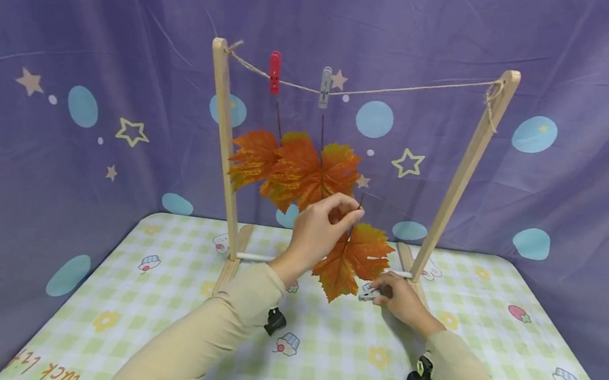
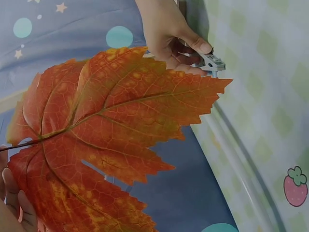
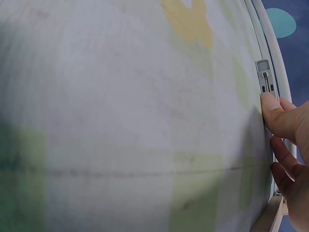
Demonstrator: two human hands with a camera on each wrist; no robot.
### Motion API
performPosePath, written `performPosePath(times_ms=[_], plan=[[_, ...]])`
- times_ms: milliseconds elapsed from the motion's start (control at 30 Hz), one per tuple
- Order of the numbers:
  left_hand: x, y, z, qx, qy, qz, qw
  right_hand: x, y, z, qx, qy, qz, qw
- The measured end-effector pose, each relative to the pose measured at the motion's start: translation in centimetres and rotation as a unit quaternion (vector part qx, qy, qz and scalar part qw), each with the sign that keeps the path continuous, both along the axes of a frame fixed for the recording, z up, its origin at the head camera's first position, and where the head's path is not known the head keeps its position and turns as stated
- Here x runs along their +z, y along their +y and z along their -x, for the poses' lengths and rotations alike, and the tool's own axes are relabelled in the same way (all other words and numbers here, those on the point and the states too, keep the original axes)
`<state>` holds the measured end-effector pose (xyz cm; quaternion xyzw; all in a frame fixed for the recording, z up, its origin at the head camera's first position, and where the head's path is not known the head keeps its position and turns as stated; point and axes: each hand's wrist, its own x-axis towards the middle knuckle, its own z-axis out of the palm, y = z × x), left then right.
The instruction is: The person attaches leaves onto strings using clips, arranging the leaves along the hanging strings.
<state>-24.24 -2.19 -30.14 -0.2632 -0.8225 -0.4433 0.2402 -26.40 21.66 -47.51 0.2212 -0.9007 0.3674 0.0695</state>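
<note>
My left hand (image 1: 316, 231) pinches the thin dark stem of an orange artificial maple leaf (image 1: 355, 259), which hangs down below the fingers. In the left wrist view the leaf (image 2: 96, 116) fills much of the picture. Low over the table, my right hand (image 1: 401, 300) pinches a grey clothespin (image 1: 368, 292) between thumb and fingers; the right wrist view shows this clothespin (image 3: 264, 75) beyond the thumb tip. Behind the left hand, two more leaves hang from a string (image 1: 402, 90), one by a red clothespin (image 1: 275, 72), the other by a grey clothespin (image 1: 325, 87).
Two wooden posts (image 1: 462, 181) hold the string, with a white rod (image 1: 254, 257) joining them near the base. The stand is on a table with a green checked cloth (image 1: 160, 311). A purple patterned curtain (image 1: 144, 77) hangs behind.
</note>
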Motion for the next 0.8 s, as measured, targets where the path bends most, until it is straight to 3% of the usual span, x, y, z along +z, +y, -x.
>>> performPosePath(times_ms=[533,800], plan=[[1.5,1.9,0.8,0.005,0.030,-0.022,0.9993,-0.1,0.0,0.1,-0.020,-0.008,-0.015,0.9997],[2.4,2.2,1.1,0.027,0.061,-0.029,0.9974,0.2,0.0,0.3,-0.018,-0.015,-0.028,0.9993]])
